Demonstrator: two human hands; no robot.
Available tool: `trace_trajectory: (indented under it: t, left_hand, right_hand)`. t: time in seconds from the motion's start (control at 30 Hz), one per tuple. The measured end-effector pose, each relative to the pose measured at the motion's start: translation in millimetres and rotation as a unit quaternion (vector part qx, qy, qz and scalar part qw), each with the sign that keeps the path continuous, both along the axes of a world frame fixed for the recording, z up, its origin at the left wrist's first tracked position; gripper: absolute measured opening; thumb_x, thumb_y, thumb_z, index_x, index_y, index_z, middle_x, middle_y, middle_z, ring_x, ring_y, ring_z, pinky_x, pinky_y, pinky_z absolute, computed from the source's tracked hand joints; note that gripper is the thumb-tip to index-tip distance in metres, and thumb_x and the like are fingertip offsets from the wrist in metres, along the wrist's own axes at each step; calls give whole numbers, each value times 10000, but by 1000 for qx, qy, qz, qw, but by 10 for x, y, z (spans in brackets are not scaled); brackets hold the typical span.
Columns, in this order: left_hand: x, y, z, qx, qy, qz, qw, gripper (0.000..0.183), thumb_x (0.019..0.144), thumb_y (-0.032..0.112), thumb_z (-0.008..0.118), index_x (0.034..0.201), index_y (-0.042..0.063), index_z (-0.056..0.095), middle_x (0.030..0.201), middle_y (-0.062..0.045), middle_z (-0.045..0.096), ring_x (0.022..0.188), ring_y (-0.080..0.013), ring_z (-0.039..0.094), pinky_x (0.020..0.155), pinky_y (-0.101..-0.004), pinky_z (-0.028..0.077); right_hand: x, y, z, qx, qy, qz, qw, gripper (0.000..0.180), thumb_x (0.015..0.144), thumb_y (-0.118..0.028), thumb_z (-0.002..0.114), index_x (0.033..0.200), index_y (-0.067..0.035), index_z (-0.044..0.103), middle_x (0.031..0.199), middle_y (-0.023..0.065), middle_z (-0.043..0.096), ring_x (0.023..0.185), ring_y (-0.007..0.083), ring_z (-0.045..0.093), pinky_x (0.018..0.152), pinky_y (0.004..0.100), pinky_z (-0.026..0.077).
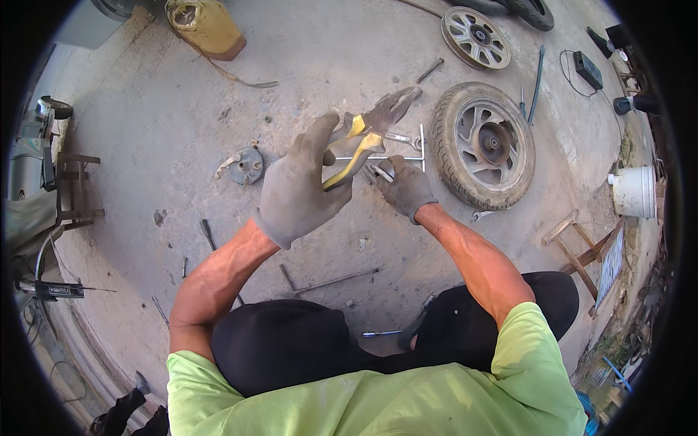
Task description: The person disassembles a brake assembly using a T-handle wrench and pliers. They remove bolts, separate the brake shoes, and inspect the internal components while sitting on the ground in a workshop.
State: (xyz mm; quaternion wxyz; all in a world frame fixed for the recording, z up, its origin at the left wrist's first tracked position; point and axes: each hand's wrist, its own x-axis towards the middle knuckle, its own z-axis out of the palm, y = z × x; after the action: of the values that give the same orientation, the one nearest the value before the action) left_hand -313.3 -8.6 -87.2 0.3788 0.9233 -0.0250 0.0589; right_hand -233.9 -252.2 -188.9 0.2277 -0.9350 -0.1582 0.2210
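Observation:
My left hand [300, 188], in a grey work glove, holds combination pliers [381, 117] by their yellow handles; the jaws point up and to the right. My gloved right hand [408, 188] is low over the ground, its fingers around a shiny metal tool [383, 174], mostly hidden. Just beyond it lie a T-handle wrench [422, 143] and a spanner [402, 138]. Right of that hand, a spoked alloy motorcycle wheel [485, 146] with its tyre lies flat. A brake drum plate [248, 166] rests on the concrete left of my left hand.
A bare alloy rim [477, 38] and tyres [531, 12] lie at the far right. A cut yellow jerrycan [210, 30] stands far left. Wooden stools flank me, the right one [586, 250] tipped over. Nearby are a white bucket [632, 191], an L-shaped bar [332, 281] and other people's feet.

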Motion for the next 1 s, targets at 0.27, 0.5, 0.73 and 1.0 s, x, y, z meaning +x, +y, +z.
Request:
trace_trajectory:
  t: [0.27,0.5,0.73,1.0]
  left_hand:
    - [141,251,-72,144,225,26,963,751,800,123,768,1492,4,500,928,-218,746,862,-405,762,769,-495,602]
    - [-194,38,-22,58,73,-10,996,758,834,137,757,1532,32,481,1130,-264,732,975,-432,755,814,-517,607]
    - [-186,320,-11,137,218,30,966,755,839,120,764,1544,48,503,1190,-255,741,893,-381,761,826,-439,626]
    - [-230,195,305,17,69,51,996,852,801,23,757,1592,-3,441,1382,-246,659,1118,-310,730,912,-415,606]
  right_hand:
    - [83,-160,189,-2,12,-3,1000,435,996,-375,719,1283,-56,648,1147,222,771,1119,415,735,974,493,574]
    - [3,11,47,7,5,18,1000,533,999,-428,704,1370,-70,573,1152,274,755,1086,459,736,954,536,570]
    - [57,-56,57,-1,47,10,999,546,1014,-411,709,1386,-37,565,1182,271,749,1113,454,727,978,503,576]
    - [-51,36,-184,205,-49,11,978,604,991,-349,766,1485,-88,535,1286,257,717,1176,436,710,1014,488,571]
